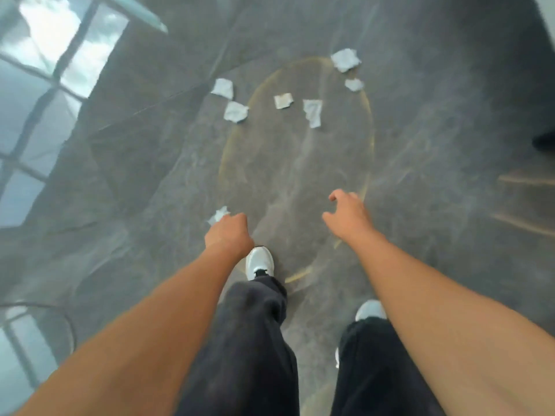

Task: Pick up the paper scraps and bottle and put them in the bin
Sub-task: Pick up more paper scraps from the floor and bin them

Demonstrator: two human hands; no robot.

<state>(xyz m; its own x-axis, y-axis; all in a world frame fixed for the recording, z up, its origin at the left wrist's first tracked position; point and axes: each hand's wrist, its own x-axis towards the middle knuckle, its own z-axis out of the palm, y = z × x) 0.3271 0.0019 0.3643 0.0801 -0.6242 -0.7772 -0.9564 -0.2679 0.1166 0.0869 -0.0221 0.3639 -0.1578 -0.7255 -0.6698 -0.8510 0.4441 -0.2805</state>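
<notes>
On grey marble floor (pixel 420 145), left hand (pixel 229 232) grip clamps a paper scrap (pixel 219 214); right hand (pixel 348 213) grip apart.

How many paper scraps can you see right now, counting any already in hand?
7. Six lie on the floor ahead: two at left, two in the middle, two far right. One is in the left hand's grip. Others may be out of view.

Six white crumpled paper scraps lie scattered on the grey floor (pixel 420 145): two at left (pixel 222 88) (pixel 235 112), two in the middle (pixel 283 101) (pixel 313 112), two at far right (pixel 345 59) (pixel 354 84). A seventh scrap (pixel 218 214) protrudes from the closed left hand (pixel 229 234).
</notes>
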